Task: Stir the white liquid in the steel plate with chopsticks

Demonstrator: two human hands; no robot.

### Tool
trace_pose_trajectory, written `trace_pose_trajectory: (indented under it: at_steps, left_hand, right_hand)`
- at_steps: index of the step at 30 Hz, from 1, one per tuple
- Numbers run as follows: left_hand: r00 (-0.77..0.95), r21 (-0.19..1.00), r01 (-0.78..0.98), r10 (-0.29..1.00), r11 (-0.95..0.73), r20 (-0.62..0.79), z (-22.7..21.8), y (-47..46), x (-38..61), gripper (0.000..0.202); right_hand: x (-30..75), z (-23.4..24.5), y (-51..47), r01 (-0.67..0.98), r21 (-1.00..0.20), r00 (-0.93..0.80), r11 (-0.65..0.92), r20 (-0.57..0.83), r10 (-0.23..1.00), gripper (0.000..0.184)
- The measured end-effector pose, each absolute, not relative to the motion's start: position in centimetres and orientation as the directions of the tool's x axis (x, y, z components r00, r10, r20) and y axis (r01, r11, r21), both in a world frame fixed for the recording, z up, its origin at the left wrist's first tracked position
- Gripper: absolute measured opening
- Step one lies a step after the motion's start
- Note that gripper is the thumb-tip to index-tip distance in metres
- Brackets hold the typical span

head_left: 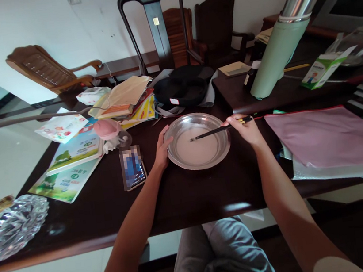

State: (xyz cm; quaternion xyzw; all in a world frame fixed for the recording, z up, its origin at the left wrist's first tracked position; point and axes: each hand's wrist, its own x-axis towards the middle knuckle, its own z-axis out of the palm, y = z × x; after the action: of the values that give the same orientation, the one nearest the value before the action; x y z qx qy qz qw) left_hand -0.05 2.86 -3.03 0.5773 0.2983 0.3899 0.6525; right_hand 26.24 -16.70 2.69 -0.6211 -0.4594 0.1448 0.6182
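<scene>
A round, shallow metal basin (201, 163) sits on the dark table in front of me, a smooth pale layer covering its bottom; whether it is powder or liquid I cannot tell. My left hand (162, 148) grips the basin's left side, its thumb over the rim and its fingers along the outside. In my right hand (244, 128) is a pair of dark chopsticks (212, 131), held at the thick end above the right rim. Their tips point left and reach down to the pale layer near the middle.
A phone (133, 169) lies left of the basin, beside booklets (70, 153) and a pink-capped bottle (109, 130). At the far left is a glass dish (16, 227). A black bag (180, 87) lies behind the basin. Right are a green thermos (278, 47) and a pink pouch (328, 134).
</scene>
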Motion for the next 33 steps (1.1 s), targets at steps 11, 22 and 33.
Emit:
trace_pose_trajectory:
  at_steps: [11,22,33]
  left_hand:
    - [0.523,0.989,-0.148,0.849,0.010,0.070,-3.1,2.9,-0.1,0.070]
    - [0.537,0.990,-0.143,0.840,-0.007,0.084,-3.2,3.1,-0.2,0.068]
    - [0.521,0.990,-0.138,0.849,-0.014,0.085,-3.0,2.8,-0.1,0.070]
  right_hand:
    - [26.0,2.9,-16.7,0.383,-0.904,0.508,0.192,0.380,0.773,0.054]
    - [26.4,2.8,-16.9,0.339,-0.923,0.559,0.180,0.352,0.750,0.055]
    - [27.0,2.8,-17.2,0.321,-0.930,0.653,0.178,0.354,0.670,0.059]
